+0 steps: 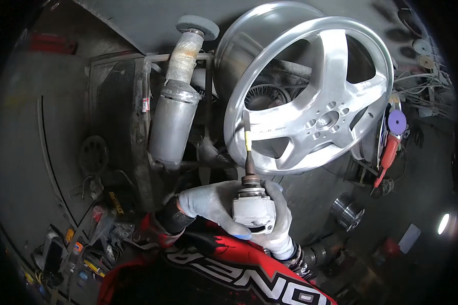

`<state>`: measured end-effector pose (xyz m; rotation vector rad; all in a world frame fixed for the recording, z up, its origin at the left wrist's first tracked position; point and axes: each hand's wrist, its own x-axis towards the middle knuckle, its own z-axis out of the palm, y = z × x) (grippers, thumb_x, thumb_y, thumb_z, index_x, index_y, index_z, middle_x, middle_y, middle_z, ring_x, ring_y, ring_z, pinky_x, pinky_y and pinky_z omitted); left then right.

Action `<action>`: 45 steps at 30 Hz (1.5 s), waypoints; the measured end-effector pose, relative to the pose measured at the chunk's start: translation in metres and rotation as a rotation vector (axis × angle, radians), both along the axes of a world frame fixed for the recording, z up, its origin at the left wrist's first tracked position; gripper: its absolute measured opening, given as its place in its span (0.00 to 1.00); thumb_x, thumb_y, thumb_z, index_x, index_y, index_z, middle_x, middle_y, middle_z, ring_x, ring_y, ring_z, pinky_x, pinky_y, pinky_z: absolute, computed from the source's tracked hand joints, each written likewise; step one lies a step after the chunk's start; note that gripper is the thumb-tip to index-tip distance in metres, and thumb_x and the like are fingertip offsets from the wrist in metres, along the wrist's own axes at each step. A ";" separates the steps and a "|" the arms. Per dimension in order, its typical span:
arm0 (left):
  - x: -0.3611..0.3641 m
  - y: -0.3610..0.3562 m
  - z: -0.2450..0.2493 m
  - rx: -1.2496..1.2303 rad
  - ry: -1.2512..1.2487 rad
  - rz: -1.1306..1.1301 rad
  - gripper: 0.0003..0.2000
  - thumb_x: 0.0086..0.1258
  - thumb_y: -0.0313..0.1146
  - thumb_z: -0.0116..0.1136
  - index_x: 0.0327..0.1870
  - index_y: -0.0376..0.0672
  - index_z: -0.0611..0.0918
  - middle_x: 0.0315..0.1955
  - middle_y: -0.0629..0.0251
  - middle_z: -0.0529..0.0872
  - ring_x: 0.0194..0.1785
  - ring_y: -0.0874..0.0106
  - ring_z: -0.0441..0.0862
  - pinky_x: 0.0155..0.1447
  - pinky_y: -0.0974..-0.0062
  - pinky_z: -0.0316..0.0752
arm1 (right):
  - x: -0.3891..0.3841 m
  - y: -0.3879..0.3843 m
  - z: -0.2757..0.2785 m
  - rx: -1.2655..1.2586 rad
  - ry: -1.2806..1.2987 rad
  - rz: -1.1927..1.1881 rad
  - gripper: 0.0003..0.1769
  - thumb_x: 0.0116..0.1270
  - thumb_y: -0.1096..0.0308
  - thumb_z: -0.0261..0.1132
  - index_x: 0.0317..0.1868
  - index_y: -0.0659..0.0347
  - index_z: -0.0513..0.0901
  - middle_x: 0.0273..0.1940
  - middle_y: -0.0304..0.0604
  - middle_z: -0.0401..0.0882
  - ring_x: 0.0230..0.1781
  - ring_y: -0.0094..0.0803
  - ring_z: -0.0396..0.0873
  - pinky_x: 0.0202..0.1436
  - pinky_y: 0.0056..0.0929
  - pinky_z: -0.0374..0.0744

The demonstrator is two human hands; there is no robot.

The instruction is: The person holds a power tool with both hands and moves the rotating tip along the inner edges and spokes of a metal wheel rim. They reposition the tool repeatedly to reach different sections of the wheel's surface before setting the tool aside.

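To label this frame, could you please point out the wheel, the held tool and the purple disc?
Wheel (333, 57): head view, upper spoke.
Held tool (253, 208): head view, pale housing.
Purple disc (396, 128): head view, face.

Cannot see all fingers of left hand (208, 203) and right hand (281, 221), partly hidden by power tool (253, 209). Cannot read small lettering (273, 130) on left spoke of wheel (328, 63). Can see only part of round vented piece (264, 95) behind wheel. Cannot identify dim red object (51, 43) at far left, nor sort blurred clutter (89, 254) at near left. Found jersey (254, 274) cut off at near edge.
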<state>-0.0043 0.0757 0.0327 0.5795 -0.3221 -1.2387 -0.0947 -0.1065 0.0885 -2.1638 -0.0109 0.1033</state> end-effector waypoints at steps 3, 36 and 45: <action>0.003 -0.020 0.001 -0.026 -0.035 0.048 0.29 0.52 0.28 0.82 0.57 0.40 0.81 0.49 0.67 0.87 0.53 0.76 0.83 0.61 0.72 0.79 | 0.007 -0.017 0.005 -0.022 0.061 0.005 0.47 0.52 0.60 0.83 0.67 0.74 0.70 0.55 0.65 0.80 0.52 0.57 0.85 0.55 0.46 0.84; 0.013 -0.073 -0.005 -0.069 -0.118 0.094 0.25 0.55 0.34 0.78 0.54 0.39 0.81 0.45 0.69 0.86 0.47 0.77 0.82 0.57 0.73 0.80 | 0.022 -0.052 0.021 -0.152 0.051 -0.001 0.55 0.51 0.62 0.83 0.74 0.70 0.60 0.55 0.54 0.80 0.52 0.39 0.83 0.55 0.38 0.83; -0.004 -0.031 -0.005 -0.040 -0.133 0.133 0.27 0.55 0.37 0.79 0.56 0.40 0.81 0.48 0.69 0.86 0.51 0.77 0.81 0.60 0.72 0.78 | 0.014 -0.030 0.011 -0.079 0.087 0.062 0.48 0.51 0.62 0.83 0.68 0.73 0.69 0.57 0.64 0.81 0.54 0.55 0.86 0.56 0.44 0.84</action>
